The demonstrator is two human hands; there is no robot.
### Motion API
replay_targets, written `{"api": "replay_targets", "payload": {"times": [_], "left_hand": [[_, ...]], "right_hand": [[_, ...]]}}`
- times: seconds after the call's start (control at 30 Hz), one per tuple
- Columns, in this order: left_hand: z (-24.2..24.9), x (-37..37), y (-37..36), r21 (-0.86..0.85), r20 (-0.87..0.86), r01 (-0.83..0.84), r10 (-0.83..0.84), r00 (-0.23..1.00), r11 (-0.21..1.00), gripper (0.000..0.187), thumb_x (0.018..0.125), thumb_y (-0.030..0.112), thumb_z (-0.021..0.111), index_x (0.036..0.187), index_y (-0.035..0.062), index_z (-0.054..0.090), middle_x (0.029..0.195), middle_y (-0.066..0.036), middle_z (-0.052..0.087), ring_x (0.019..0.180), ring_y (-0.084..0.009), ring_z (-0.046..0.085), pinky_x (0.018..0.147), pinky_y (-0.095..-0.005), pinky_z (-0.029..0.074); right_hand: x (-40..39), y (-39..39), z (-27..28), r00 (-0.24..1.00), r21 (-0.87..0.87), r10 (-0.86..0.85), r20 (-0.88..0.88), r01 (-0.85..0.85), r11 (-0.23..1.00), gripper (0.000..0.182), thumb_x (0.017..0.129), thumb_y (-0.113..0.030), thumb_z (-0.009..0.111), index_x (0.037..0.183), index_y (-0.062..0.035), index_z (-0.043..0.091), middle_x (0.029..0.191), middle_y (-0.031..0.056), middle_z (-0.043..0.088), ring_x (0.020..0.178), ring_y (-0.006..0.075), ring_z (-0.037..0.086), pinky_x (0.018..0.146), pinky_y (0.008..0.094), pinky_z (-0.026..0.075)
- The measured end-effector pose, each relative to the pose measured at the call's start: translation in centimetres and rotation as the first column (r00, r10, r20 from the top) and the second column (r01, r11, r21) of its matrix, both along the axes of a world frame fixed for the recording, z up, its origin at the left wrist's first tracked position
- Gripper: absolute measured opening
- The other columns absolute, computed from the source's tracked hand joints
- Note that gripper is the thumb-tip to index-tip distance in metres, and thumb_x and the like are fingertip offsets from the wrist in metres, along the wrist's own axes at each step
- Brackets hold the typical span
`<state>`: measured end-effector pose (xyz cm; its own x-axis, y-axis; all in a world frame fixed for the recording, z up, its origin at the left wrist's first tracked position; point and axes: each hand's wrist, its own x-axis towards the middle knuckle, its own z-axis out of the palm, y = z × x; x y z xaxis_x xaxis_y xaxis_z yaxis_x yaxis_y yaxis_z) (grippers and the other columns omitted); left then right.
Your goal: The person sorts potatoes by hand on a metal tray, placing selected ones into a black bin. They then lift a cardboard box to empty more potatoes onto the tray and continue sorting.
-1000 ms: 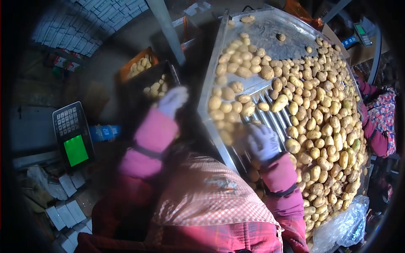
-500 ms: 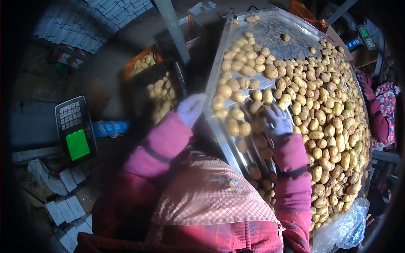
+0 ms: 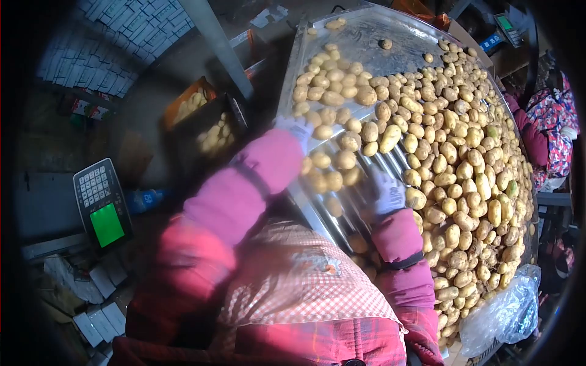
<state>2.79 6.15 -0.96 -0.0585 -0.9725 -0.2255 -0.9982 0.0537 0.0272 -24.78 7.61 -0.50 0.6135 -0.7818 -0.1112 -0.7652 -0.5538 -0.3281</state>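
Note:
Many potatoes (image 3: 464,183) lie spread over a metal sorting table (image 3: 390,43). My left hand (image 3: 297,129), in a pale glove, is at the table's left edge beside several potatoes; its fingers are blurred, and whether they hold anything cannot be made out. My right hand (image 3: 388,190), gloved too, is over the slotted metal rack (image 3: 360,165), just left of the large heap. Its fingers are partly smeared by motion. Blurred potatoes (image 3: 326,181) lie on the rack between my two hands.
To the left are a dark crate of potatoes (image 3: 217,135), an orange-edged crate (image 3: 189,104) and a scale display (image 3: 104,204) with a green screen. Clear plastic (image 3: 503,314) lies at the lower right. Another person (image 3: 549,128) is at the far right.
My left hand has moved in over the table's left edge, toward the potatoes. My right hand has shifted slightly down and left. The camera view has turned a little, so the table appears further left.

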Motion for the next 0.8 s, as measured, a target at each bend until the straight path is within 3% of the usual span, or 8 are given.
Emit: {"api": "replay_targets", "payload": {"times": [0.17, 0.23, 0.4, 0.5, 0.6, 0.63, 0.73, 0.8], "left_hand": [[1.9, -1.4, 0.0, 0.184, 0.265, -0.01, -0.04, 0.963, 0.983, 0.039, 0.081, 0.039, 0.054, 0.114, 0.0164, 0.053, 0.115, -0.004, 0.054, 0.104, -0.0201, 0.055, 0.081, -0.0517, 0.037], [-3.2, 0.2, -0.6, 0.238, 0.088, 0.002, -0.023, 0.996, 0.971, 0.041, 0.081, 0.043, 0.053, 0.111, 0.0153, 0.055, 0.119, -0.006, 0.054, 0.104, -0.0219, 0.055, 0.084, -0.0488, 0.039], [2.7, -0.4, -0.7, 0.145, -0.194, 0.222, -0.192, 0.962, 0.964, 0.039, 0.082, 0.04, 0.049, 0.107, 0.012, 0.058, 0.106, -0.012, 0.06, 0.098, -0.0264, 0.057, 0.084, -0.0394, 0.041], [-0.4, -0.5, -3.3, -0.212, -0.508, -0.101, -0.021, 0.861, 0.972, 0.035, 0.082, 0.035, 0.048, 0.108, 0.0132, 0.057, 0.101, -0.012, 0.061, 0.098, -0.0273, 0.057, 0.084, -0.0421, 0.042], [-3.6, -1.4, -4.9, -0.435, -0.053, 0.053, -0.084, 0.995, 0.899, 0.037, 0.082, 0.035, 0.05, 0.112, 0.0142, 0.055, 0.107, -0.012, 0.059, 0.1, -0.0294, 0.056, 0.086, -0.042, 0.042], [-4.3, -0.9, -6.1, -0.206, -0.808, -0.159, -0.076, 0.584, 0.965, 0.04, 0.083, 0.036, 0.05, 0.116, 0.0136, 0.053, 0.113, -0.013, 0.056, 0.104, -0.0307, 0.054, 0.088, -0.0412, 0.042], [4.9, -3.3, -2.7, -0.044, -0.827, -0.23, 0.094, 0.555, 0.972, 0.03, 0.092, 0.022, 0.04, 0.119, 0.0078, 0.043, 0.123, -0.006, 0.043, 0.11, -0.0226, 0.045, 0.098, -0.0412, 0.033], [-8.7, -2.6, -7.0, -0.175, -0.97, -0.274, -0.117, 0.215, 0.946, 0.044, 0.085, 0.034, 0.05, 0.122, 0.011, 0.046, 0.123, -0.009, 0.048, 0.108, -0.0264, 0.05, 0.093, -0.0421, 0.038]], "right_hand": [[-3.3, -0.6, -0.6, 0.98, -0.13, -0.152, 0.126, 0.169, 0.977, 0.038, 0.083, -0.027, 0.053, 0.118, -0.0112, 0.052, 0.098, 0.0116, 0.059, 0.088, 0.0297, 0.057, 0.079, 0.0426, 0.042], [-3.6, -0.5, -0.3, 0.983, -0.103, -0.162, 0.089, 0.171, 0.98, 0.038, 0.083, -0.028, 0.053, 0.118, -0.0115, 0.052, 0.098, 0.0114, 0.059, 0.089, 0.0293, 0.057, 0.08, 0.0423, 0.042], [-1.8, -2.4, -0.5, 0.989, -0.086, -0.124, 0.075, 0.13, 0.988, 0.039, 0.082, -0.028, 0.053, 0.117, -0.0107, 0.053, 0.106, 0.011, 0.058, 0.095, 0.0294, 0.055, 0.085, 0.0423, 0.039], [-0.7, -5.3, -1.1, 0.985, -0.278, -0.09, 0.15, 0.129, 0.952, 0.043, 0.08, -0.029, 0.056, 0.118, -0.0103, 0.051, 0.116, 0.0128, 0.053, 0.103, 0.0321, 0.051, 0.088, 0.0443, 0.038], [1.0, -9.4, -1.7, 0.98, -0.241, -0.163, 0.117, 0.187, 0.953, 0.044, 0.08, -0.029, 0.055, 0.12, -0.0097, 0.05, 0.117, 0.0164, 0.052, 0.11, 0.0341, 0.048, 0.089, 0.0458, 0.04], [1.0, -9.8, -3.2, 0.966, -0.335, -0.184, 0.18, 0.236, 0.912, 0.044, 0.081, -0.029, 0.054, 0.119, -0.0091, 0.051, 0.118, 0.0165, 0.052, 0.11, 0.0339, 0.048, 0.091, 0.0453, 0.039], [1.6, -9.7, -6.2, 0.942, -0.518, -0.2, 0.268, 0.316, 0.795, 0.042, 0.082, -0.028, 0.053, 0.119, -0.0074, 0.052, 0.121, 0.0163, 0.051, 0.111, 0.0331, 0.048, 0.095, 0.0442, 0.037], [1.6, -9.6, -5.8, 0.948, -0.561, -0.154, 0.277, 0.29, 0.775, 0.041, 0.08, -0.024, 0.054, 0.117, -0.0071, 0.053, 0.118, 0.0158, 0.053, 0.108, 0.032, 0.051, 0.092, 0.043, 0.039]]}}
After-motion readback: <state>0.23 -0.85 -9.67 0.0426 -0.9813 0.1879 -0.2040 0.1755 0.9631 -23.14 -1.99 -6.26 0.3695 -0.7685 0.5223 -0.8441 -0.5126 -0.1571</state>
